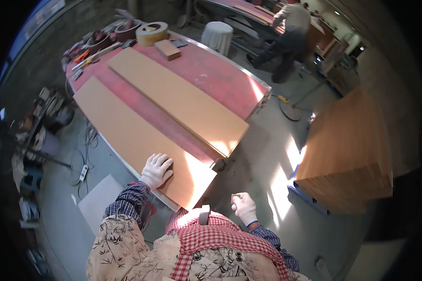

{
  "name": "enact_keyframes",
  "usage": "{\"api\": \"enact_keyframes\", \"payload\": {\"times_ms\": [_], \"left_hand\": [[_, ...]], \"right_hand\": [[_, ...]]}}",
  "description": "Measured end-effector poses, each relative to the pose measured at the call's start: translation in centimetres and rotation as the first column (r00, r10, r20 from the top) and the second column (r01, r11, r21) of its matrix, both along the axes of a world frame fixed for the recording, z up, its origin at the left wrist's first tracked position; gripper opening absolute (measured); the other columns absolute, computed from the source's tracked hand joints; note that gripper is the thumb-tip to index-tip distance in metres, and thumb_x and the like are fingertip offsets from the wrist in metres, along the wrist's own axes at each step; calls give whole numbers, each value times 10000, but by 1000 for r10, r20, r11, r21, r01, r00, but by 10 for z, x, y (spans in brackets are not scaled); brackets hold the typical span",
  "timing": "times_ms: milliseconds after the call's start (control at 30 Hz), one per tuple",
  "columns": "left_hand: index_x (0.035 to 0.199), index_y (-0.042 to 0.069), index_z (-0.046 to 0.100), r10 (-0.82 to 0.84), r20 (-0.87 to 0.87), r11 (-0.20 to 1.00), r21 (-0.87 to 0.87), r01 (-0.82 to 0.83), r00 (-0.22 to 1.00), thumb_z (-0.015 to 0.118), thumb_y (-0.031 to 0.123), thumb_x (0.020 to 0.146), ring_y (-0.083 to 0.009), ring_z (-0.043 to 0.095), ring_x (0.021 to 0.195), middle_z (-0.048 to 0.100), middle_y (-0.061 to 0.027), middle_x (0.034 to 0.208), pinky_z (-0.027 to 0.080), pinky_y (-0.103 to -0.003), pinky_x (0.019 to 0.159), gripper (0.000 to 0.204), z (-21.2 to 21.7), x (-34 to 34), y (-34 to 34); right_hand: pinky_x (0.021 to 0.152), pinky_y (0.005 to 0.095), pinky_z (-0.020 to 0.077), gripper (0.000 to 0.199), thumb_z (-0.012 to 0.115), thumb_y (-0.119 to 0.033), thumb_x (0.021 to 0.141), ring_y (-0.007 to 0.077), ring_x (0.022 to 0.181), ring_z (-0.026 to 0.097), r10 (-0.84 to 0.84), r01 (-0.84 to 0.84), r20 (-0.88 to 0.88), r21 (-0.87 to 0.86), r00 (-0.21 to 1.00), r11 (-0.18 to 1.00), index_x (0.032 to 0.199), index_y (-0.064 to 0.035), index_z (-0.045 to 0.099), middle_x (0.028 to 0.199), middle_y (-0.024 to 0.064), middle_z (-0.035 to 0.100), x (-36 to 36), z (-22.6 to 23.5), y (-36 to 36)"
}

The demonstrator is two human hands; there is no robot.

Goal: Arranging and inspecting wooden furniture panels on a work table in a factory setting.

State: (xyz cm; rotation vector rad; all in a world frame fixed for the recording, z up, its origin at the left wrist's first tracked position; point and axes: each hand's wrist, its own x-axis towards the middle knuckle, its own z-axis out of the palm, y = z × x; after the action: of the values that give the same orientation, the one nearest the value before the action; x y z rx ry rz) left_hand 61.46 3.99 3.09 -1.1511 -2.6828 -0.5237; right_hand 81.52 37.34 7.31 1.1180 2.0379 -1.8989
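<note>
My left hand [155, 170], in a white glove, rests flat on the near end of a long tan board [126, 131] that lies along the left edge of the red-topped workbench [211, 75]. A second long tan board [183, 100] lies beside it toward the middle of the bench. My right hand [243, 207], also gloved, hangs off the bench near my chest and pinches a small tan block [235, 196] between its fingers.
At the bench's far end sit a big roll of tape [151, 33], a wooden block [167, 49] and hand tools [91, 54]. A tall stack of boards [349, 154] stands on the floor at the right. Another person [288, 35] works at a far bench. Cables and clutter line the left floor.
</note>
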Motion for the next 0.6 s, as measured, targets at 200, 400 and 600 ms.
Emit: {"api": "enact_keyframes", "payload": {"times_ms": [200, 400, 600], "left_hand": [[1403, 23, 456, 848, 15, 530, 36, -848, 530, 699, 397, 844, -427, 353, 1375, 372, -224, 1482, 263, -516, 1158, 716, -37, 49, 15], [1479, -46, 284, 898, 439, -26, 109, -994, 24, 573, 450, 940, -466, 340, 1386, 376, -341, 1467, 307, -511, 1141, 788, -64, 71, 40], [1469, -42, 309, 915, 402, -85, 82, -993, -45, 520, 433, 969, -466, 407, 1342, 416, -339, 1437, 322, -516, 1120, 722, -64, 62, 57]], "right_hand": [[505, 235, 443, 123, 582, -137, 970, 61, 556, 553, 436, -395, -189, 220, 880, 892, 1013, -22, 589, 725, 7, 628, -79, -13, 29], [502, 299, 486, 137, 583, -194, 974, 127, 574, 594, 741, -687, -65, 330, 668, 647, 1027, -77, 631, 738, 51, 604, -138, 10, 20], [536, 354, 530, 108, 609, -141, 919, 244, 686, 651, 992, -523, -53, 845, 118, 108, 974, -64, 663, 951, 126, 592, -153, -54, 30]]}}
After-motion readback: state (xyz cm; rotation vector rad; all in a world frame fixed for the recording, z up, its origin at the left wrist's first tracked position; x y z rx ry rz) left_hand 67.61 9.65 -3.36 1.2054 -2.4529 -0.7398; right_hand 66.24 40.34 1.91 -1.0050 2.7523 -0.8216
